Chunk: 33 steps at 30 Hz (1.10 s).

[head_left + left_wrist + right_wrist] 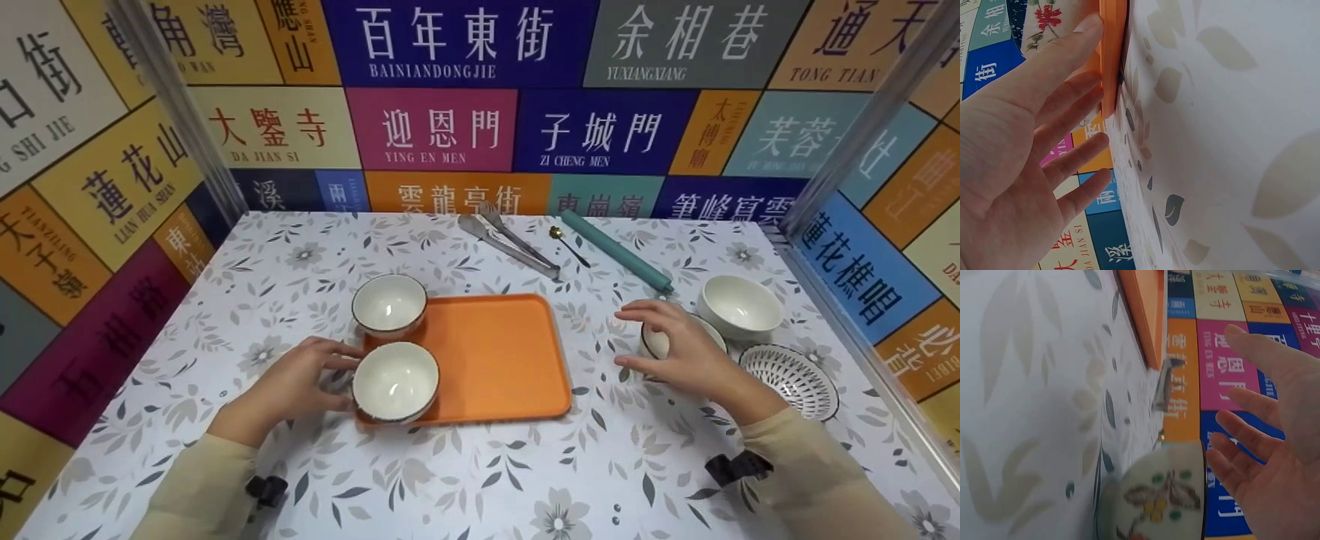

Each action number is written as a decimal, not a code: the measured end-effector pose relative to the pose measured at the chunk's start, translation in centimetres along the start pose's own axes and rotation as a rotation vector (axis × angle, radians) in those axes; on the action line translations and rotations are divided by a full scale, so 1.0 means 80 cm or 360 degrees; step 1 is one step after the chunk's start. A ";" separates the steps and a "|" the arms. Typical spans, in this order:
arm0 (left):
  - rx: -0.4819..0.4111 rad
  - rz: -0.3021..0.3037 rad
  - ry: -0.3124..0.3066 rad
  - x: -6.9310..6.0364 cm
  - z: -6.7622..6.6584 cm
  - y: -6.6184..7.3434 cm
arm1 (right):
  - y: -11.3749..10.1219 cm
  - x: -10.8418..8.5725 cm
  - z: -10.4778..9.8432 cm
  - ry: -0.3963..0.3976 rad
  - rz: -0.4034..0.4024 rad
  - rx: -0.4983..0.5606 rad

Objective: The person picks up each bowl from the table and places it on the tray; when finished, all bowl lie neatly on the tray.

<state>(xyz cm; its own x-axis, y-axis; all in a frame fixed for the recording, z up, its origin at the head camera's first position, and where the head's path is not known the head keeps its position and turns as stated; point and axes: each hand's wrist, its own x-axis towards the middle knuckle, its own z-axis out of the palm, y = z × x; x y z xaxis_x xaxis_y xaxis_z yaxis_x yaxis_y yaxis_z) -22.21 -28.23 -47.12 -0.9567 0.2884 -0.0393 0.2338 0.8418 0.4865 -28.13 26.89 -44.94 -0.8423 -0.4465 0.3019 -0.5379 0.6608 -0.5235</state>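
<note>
The left hand (291, 381) flanks a cream, dark-rimmed bowl (396, 382).

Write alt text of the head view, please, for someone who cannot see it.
Left hand beside two white bowls at an orange tray's left end; right hand partly hiding a third bowl, near another bowl and a patterned dish. Tongs, a spoon and a green rod lie behind.
</note>
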 end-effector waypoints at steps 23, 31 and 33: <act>0.0040 0.0038 0.0012 0.000 0.001 0.001 | 0.049 -0.030 -0.057 -0.0208 0.0193 -0.0165; 0.0042 -0.0023 -0.0018 0.002 0.000 0.003 | 0.052 -0.035 -0.068 -0.0300 0.0318 -0.0239; 0.0038 -0.0024 -0.0021 0.002 0.000 0.003 | 0.053 -0.035 -0.069 -0.0306 0.0329 -0.0265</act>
<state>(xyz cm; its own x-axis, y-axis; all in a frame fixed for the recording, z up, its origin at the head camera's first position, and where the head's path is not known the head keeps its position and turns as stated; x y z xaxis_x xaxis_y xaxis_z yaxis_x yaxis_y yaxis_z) -22.32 -27.97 -46.99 -0.9578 0.2815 -0.0581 0.2235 0.8567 0.4648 -28.22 34.25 -43.60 -0.9209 -0.3878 0.0384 -0.3677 0.8319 -0.4156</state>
